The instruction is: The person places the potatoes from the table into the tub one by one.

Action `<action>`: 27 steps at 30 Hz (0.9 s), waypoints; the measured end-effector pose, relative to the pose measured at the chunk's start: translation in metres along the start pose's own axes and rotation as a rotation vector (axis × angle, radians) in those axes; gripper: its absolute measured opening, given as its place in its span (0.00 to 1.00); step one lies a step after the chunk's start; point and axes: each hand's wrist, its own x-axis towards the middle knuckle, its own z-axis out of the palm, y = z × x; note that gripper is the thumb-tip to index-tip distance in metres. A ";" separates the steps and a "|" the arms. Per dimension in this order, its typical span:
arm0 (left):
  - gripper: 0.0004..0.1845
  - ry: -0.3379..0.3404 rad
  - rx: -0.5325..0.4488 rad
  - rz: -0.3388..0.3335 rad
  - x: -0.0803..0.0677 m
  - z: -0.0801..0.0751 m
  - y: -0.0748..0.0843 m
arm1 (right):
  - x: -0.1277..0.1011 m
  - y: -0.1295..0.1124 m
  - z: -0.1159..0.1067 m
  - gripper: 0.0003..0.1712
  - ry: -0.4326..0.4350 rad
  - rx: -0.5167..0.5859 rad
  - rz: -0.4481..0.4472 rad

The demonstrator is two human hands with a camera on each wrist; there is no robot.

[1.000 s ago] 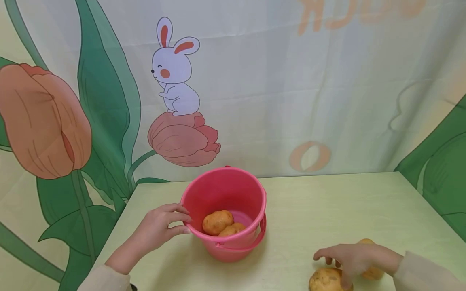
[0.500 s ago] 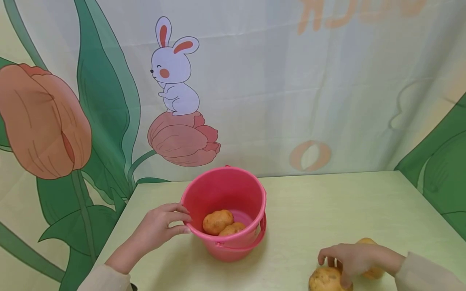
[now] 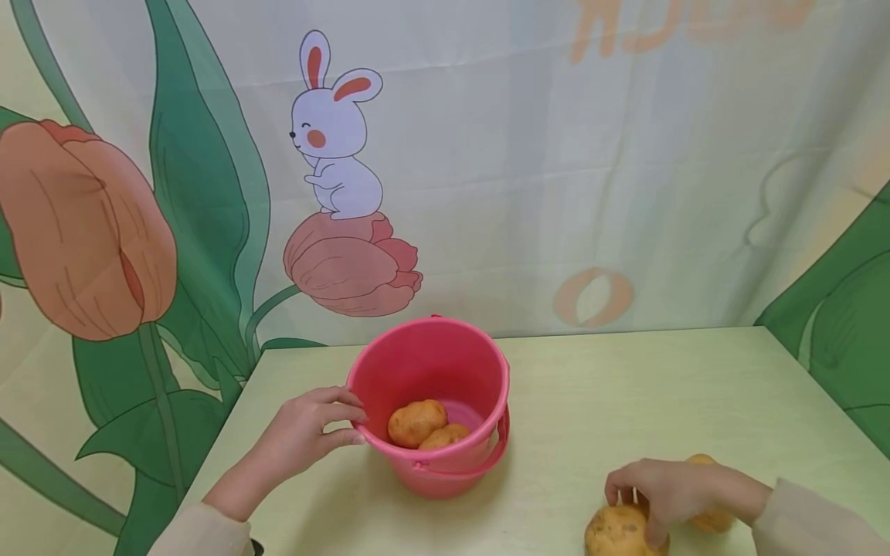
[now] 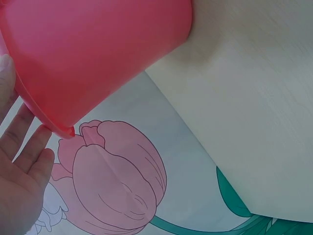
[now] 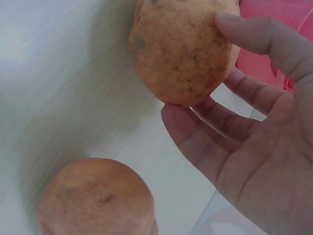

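Observation:
A pink bucket (image 3: 445, 483) stands tilted toward me on the table, with two potatoes (image 3: 417, 423) inside it. My left hand (image 3: 306, 432) holds its rim on the left, thumb outside and fingers over the edge; the left wrist view shows the bucket's outer wall (image 4: 107, 54) beside the hand. At the front right, my right hand (image 3: 670, 494) grips a potato (image 3: 622, 533) between thumb and fingers. In the right wrist view the thumb presses one side of that potato (image 5: 183, 54) and the fingertips the other.
Another potato (image 3: 712, 519) lies on the table behind my right wrist, partly hidden by it. The pale table (image 3: 591, 401) ends at the back against a curtain (image 3: 501, 193) printed with a rabbit and tulips. The bucket's handle (image 3: 497, 452) hangs at its right side.
The right hand's fingers have closed around the potato, which has shifted slightly left and up. The left hand and the bucket stay as they were.

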 end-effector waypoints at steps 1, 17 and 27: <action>0.13 -0.001 0.000 -0.002 0.000 0.000 0.000 | -0.004 -0.013 -0.002 0.23 0.008 0.004 0.006; 0.13 -0.014 -0.006 -0.016 0.000 -0.001 0.000 | -0.014 -0.054 -0.019 0.26 0.046 -0.017 -0.098; 0.13 -0.012 -0.006 -0.019 0.000 0.000 0.000 | -0.011 -0.064 -0.029 0.25 0.055 -0.055 -0.079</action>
